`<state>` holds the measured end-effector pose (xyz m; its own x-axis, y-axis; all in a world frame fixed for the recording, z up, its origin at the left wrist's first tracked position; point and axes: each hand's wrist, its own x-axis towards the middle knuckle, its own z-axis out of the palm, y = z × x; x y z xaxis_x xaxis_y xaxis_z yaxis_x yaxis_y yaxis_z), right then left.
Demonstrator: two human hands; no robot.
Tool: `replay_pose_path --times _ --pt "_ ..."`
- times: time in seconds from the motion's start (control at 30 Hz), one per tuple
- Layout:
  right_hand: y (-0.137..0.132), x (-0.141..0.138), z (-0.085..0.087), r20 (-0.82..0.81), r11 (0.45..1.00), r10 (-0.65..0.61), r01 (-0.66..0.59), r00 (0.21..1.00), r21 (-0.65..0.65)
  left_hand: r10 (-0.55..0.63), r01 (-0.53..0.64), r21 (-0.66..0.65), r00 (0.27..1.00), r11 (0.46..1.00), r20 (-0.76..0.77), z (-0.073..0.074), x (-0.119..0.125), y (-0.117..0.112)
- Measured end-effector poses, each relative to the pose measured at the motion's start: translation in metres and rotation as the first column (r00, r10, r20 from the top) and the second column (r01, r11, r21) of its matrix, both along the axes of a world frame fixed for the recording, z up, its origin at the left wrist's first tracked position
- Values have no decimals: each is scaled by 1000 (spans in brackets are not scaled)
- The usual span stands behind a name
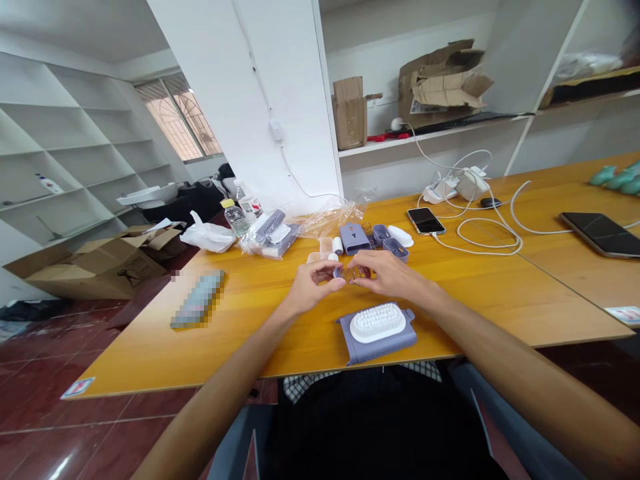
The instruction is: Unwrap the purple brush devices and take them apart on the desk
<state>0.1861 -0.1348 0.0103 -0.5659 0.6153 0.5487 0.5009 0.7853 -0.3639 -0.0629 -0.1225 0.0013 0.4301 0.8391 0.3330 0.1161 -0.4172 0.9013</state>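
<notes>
My left hand (314, 284) is closed in a pinch on a small purple part (339, 272) above the table. Facing it, my right hand (387, 273) pinches a thin, shiny piece that looks coil-like, too small to make out. Just beyond the hands stand a purple housing (355, 238), purple cups (395, 249), a white oval cover (401, 236) and a white roller-shaped piece (337, 246). Nearer to me lies a purple panel (357, 350) with a white bristled oval brush pad (378, 323) on top.
Bagged purple parts (277, 233), a yellow-capped bottle (235, 217) and a white plastic bag (207, 233) stand at the back left. To the right are a phone (426, 221) on a cable, chargers (470, 181) and a tablet (605, 233). A blurred flat object (199, 300) lies left.
</notes>
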Motion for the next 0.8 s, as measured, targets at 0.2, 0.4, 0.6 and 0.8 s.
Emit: replay_pose_path --times 0.2,0.4,0.6,0.8 --pt "-4 -4 -4 62 971 -123 107 990 216 -84 164 -331 967 929 241 0 4 -1" --pt "-2 -7 -11 -132 995 -93 88 987 -42 -48 49 -24 999 999 22 -5 6 -7" --pt "11 10 -10 -90 973 -225 220 970 -63 118 64 494 938 867 -327 -4 1 -10" --pt "19 25 -9 86 853 -498 506 863 -127 143 117 594 917 796 -372 -5 -2 -7"
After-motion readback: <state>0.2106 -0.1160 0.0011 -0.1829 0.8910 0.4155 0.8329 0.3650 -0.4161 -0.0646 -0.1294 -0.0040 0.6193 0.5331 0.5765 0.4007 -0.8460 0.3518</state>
